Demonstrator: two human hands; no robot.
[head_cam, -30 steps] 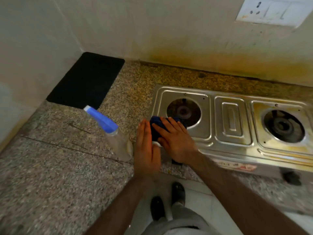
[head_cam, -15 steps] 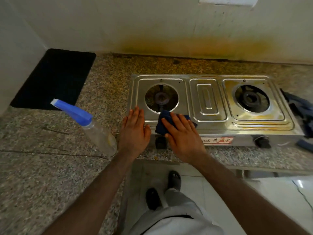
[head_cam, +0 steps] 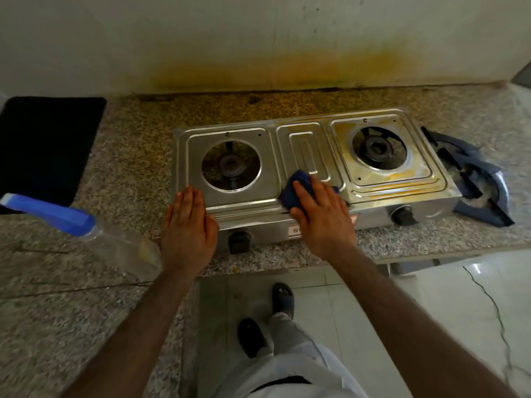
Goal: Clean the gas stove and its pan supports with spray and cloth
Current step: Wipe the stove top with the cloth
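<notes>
A two-burner steel gas stove stands on the granite counter, its pan supports removed. My right hand presses a dark blue cloth flat on the stove's front middle, fingers straight. My left hand rests flat on the stove's front left corner. Yellow grease stains ring the right burner. Dark pan supports lie stacked on the counter just right of the stove. A clear spray bottle with a blue head stands left of my left hand.
A black mat covers the counter at far left. The stained wall runs behind the stove. Two black knobs stick out of the stove front. The counter edge drops to a tiled floor where my feet stand.
My right hand has slid the cloth rightward along the stove's front, from the left corner to the middle. My left hand stays at the left corner. The view shifted right, revealing the pan supports.
</notes>
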